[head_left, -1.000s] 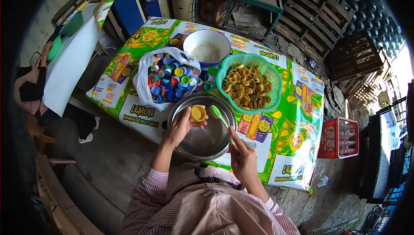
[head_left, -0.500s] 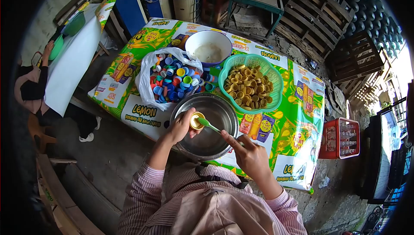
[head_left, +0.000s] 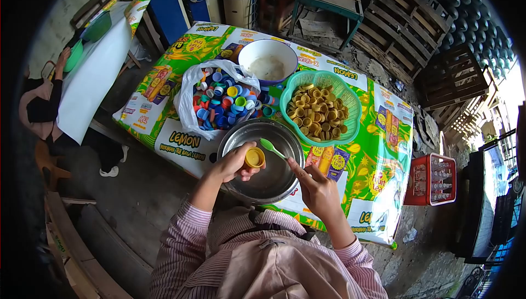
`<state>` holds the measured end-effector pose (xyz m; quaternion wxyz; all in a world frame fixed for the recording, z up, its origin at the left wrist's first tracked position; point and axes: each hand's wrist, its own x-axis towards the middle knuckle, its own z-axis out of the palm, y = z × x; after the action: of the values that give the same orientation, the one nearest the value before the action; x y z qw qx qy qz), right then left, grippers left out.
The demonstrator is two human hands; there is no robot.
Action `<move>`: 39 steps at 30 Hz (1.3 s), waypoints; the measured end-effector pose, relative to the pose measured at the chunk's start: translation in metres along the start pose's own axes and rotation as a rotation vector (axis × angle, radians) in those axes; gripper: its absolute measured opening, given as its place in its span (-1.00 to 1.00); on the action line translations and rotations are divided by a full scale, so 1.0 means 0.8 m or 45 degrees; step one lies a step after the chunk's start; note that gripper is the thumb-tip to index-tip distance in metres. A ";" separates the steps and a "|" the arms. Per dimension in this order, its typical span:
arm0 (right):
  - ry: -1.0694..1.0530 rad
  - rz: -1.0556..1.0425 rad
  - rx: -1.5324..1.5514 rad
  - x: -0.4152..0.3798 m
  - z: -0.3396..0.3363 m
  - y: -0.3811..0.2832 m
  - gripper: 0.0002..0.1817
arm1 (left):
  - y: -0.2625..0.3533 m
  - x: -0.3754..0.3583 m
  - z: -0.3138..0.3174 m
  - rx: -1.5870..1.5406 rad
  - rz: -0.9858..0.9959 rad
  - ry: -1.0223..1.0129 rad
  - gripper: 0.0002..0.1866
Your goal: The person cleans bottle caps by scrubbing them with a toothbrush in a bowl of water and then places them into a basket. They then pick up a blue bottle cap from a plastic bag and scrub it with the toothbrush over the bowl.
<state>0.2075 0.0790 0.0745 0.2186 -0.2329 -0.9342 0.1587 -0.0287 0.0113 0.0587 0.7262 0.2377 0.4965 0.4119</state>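
Observation:
Over the steel bowl, my left hand is closed on a yellow bottle cap, its hollow side facing up. My right hand grips a green toothbrush by its handle, and the brush head is just off the cap, up and to the right. Beyond the bowl, a green plastic basket holds many yellow caps. A white plastic bag full of mixed-colour caps lies to the left of it. Behind stands a white enamel basin with a little cloudy liquid.
A printed sheet covers the table. A few loose caps lie between bag and basket. At right on the floor is a red bottle crate. Wooden pallets lean at the back. A person sits at far left.
The toothbrush has come out of the yellow cap and moved up and right of it. My left hand has tilted the cap so its inside shows more.

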 end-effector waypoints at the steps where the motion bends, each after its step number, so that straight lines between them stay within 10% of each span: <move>1: 0.023 0.020 0.027 -0.001 0.003 0.000 -0.26 | -0.004 0.003 -0.001 -0.020 0.022 -0.003 -0.39; 9: 0.015 0.204 0.211 -0.015 0.037 0.016 -0.37 | -0.049 0.038 -0.025 0.287 0.079 0.256 -0.41; 11: 0.078 0.219 0.220 -0.014 0.025 0.013 -0.42 | -0.037 0.028 0.000 1.108 0.557 0.778 -0.51; 19: 0.375 0.253 0.366 -0.011 0.001 -0.006 -0.44 | 0.013 -0.003 0.042 1.092 1.199 0.651 -0.70; 20: 0.156 0.446 0.334 -0.022 0.022 0.001 -0.49 | -0.014 0.022 0.025 1.268 1.178 0.700 -0.66; 21: -0.264 0.540 -0.151 -0.032 0.044 0.009 -0.48 | -0.045 0.035 0.008 1.548 0.629 0.758 -0.63; 29: 0.066 0.370 0.019 -0.017 -0.018 -0.027 -0.42 | 0.016 -0.022 0.049 1.323 1.280 0.845 -0.56; 32: 0.287 0.339 0.259 -0.026 0.015 -0.010 -0.43 | -0.025 0.006 0.018 1.298 0.967 0.815 -0.59; 35: -0.191 0.447 -0.066 -0.051 0.063 -0.002 -0.37 | -0.055 0.028 -0.003 1.546 0.684 0.768 -0.60; 39: 0.198 0.404 0.183 -0.047 0.034 -0.028 -0.38 | -0.015 -0.012 0.052 1.128 1.338 0.928 -0.56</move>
<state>0.2159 0.0358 0.0477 0.2786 -0.3725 -0.8524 0.2390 0.0122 -0.0007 0.0712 0.0637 0.5594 0.6445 0.5173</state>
